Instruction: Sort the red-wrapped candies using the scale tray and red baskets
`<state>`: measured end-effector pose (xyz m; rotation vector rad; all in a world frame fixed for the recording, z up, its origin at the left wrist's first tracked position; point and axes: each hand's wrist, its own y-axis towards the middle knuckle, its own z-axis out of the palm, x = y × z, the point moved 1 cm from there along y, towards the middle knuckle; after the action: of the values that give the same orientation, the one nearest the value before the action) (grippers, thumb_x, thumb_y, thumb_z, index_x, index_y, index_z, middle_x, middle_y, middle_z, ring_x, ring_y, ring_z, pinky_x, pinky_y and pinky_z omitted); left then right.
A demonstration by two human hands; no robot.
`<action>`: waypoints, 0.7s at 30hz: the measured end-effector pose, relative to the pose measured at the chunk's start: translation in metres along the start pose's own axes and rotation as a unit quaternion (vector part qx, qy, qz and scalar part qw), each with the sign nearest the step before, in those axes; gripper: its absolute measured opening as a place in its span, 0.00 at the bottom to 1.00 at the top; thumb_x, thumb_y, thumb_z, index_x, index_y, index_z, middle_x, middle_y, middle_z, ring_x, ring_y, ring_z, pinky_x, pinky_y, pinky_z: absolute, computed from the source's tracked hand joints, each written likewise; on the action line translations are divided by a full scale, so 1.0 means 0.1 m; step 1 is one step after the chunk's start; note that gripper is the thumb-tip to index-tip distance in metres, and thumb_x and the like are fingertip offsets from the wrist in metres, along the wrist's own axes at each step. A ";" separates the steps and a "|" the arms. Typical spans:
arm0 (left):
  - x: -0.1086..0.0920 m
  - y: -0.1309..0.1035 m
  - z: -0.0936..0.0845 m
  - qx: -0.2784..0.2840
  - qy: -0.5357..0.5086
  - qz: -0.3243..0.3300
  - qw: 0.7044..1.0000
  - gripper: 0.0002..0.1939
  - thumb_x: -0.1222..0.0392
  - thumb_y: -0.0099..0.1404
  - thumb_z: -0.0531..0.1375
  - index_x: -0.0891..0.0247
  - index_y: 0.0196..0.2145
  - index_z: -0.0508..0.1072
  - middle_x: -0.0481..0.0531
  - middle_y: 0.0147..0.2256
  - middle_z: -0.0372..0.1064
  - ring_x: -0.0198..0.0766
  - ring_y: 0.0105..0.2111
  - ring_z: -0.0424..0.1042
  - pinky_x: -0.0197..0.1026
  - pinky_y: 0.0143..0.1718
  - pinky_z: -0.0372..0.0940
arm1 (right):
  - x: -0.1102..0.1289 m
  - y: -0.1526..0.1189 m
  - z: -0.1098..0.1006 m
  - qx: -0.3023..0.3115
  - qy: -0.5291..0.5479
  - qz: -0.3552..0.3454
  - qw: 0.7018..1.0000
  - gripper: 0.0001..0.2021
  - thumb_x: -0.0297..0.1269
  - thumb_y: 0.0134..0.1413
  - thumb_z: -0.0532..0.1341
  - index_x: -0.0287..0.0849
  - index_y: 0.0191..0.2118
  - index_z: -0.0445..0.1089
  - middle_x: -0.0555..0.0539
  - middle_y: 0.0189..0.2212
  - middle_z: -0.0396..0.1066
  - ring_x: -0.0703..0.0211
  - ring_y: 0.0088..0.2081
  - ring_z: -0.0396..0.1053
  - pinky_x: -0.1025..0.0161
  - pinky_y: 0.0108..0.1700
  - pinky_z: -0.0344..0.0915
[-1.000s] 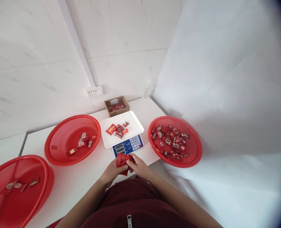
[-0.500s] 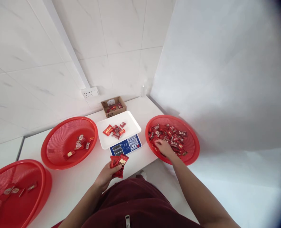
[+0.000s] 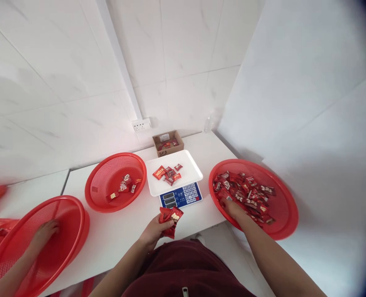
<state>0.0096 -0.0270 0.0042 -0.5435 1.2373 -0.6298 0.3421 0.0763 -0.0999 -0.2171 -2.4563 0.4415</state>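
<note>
Fingers and thumb of my left hand [image 3: 154,232] are closed round a few red snack packets [image 3: 171,218], held in front of the digital scale [image 3: 179,197]. My right hand [image 3: 233,209] reaches over the near rim of the right red basket [image 3: 289,229]. Its fingers are curled in among many small red packets [image 3: 251,194], and their tips are partly hidden. A packet lies right at the fingers; whether it is gripped is not clear. On the scale's white tray [image 3: 189,175] rests a small group of red packets [image 3: 169,175].
A small cardboard box [image 3: 170,151] with red packets stands behind the scale. Another red basket [image 3: 98,198] on the left holds several packets. At far left a co-worker's hand [image 3: 45,233] is inside a third basket [image 3: 78,243]. A clear bottle [image 3: 207,124] stands by the wall.
The view has swung left, shifting everything rightward. My right hand has sunk deeper among the packets. The co-worker's hand has come further into the left basket, whose packets no longer show.
</note>
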 end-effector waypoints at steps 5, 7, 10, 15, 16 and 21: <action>-0.02 -0.04 -0.06 -0.001 -0.001 0.001 1.000 0.27 0.51 0.44 0.70 0.65 0.40 0.68 0.51 0.33 0.71 0.35 0.31 0.69 0.38 0.35 0.60 | -0.07 -0.03 -0.01 0.067 -0.005 0.047 0.997 0.04 0.26 0.37 0.58 0.43 0.22 0.65 0.51 0.20 0.68 0.61 0.25 0.63 0.65 0.30 0.55; -0.02 -0.05 -0.09 -0.004 0.000 0.001 1.000 0.27 0.51 0.44 0.70 0.65 0.40 0.68 0.51 0.33 0.71 0.35 0.31 0.69 0.38 0.35 0.60 | -0.07 -0.05 -0.08 0.059 0.009 0.064 0.996 0.04 0.26 0.36 0.57 0.42 0.22 0.65 0.52 0.18 0.67 0.61 0.23 0.63 0.66 0.29 0.54; -0.03 -0.06 -0.13 -0.011 -0.002 0.000 1.000 0.28 0.51 0.44 0.70 0.65 0.40 0.67 0.50 0.32 0.71 0.35 0.31 0.69 0.39 0.36 0.60 | -0.01 -0.07 -0.28 0.046 -0.001 0.061 0.997 0.04 0.27 0.36 0.57 0.42 0.20 0.65 0.51 0.17 0.68 0.60 0.24 0.65 0.65 0.29 0.55; -0.01 -0.08 -0.19 -0.016 -0.013 0.000 1.000 0.27 0.51 0.43 0.70 0.65 0.39 0.67 0.51 0.33 0.71 0.35 0.31 0.68 0.38 0.35 0.60 | 0.38 -0.12 -0.63 -0.060 0.046 0.006 0.997 0.03 0.35 0.41 0.58 0.44 0.26 0.68 0.48 0.26 0.73 0.57 0.29 0.68 0.64 0.32 0.59; -0.01 -0.08 -0.20 -0.016 -0.013 -0.001 1.000 0.27 0.51 0.43 0.70 0.65 0.39 0.68 0.51 0.33 0.71 0.35 0.31 0.68 0.38 0.35 0.61 | 0.51 -0.14 -0.65 -0.077 0.082 -0.008 0.994 0.05 0.38 0.42 0.58 0.44 0.28 0.68 0.47 0.27 0.74 0.57 0.30 0.69 0.63 0.33 0.60; 0.02 -0.08 -0.25 -0.011 -0.013 0.002 1.000 0.28 0.51 0.44 0.70 0.65 0.40 0.68 0.51 0.33 0.71 0.35 0.32 0.68 0.38 0.35 0.60 | 1.19 -0.11 -0.41 -0.047 0.236 -0.069 0.968 0.11 0.44 0.44 0.59 0.43 0.32 0.68 0.48 0.28 0.72 0.58 0.31 0.69 0.62 0.35 0.64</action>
<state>-0.0157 -0.0348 0.0020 -0.5650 1.2226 -0.6041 0.2725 0.1074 0.0003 -0.1667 -2.0080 0.1842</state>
